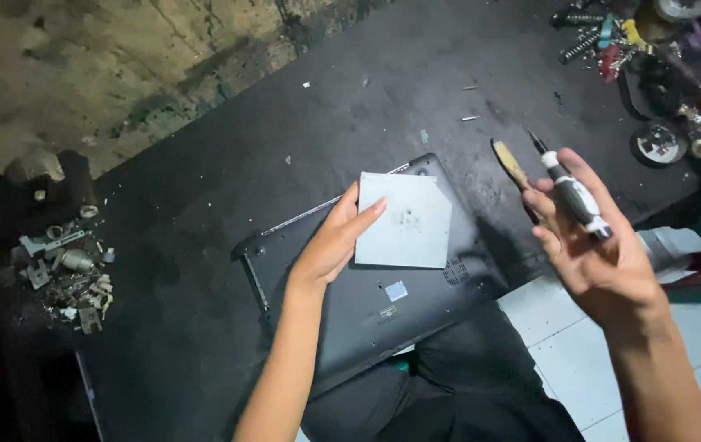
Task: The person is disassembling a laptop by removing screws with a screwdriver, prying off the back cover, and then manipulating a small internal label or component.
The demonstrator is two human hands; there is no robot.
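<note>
The left hand [336, 237] pinches a grey cover panel [404, 219] above the upturned laptop [367, 286] on the table [203, 164]; the right hand [592, 245] grips a screwdriver [571, 192], perhaps a second tool too.

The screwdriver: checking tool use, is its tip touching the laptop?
No, the right hand holds the screwdriver raised, off the laptop.

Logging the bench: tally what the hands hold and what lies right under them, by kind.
Screwdrivers: 1, black and white, in the right hand
Grey cover panels: 1, in the left hand
Laptops: 1, black, underside up
Wooden-handled tools: 1
Total: 4
</note>
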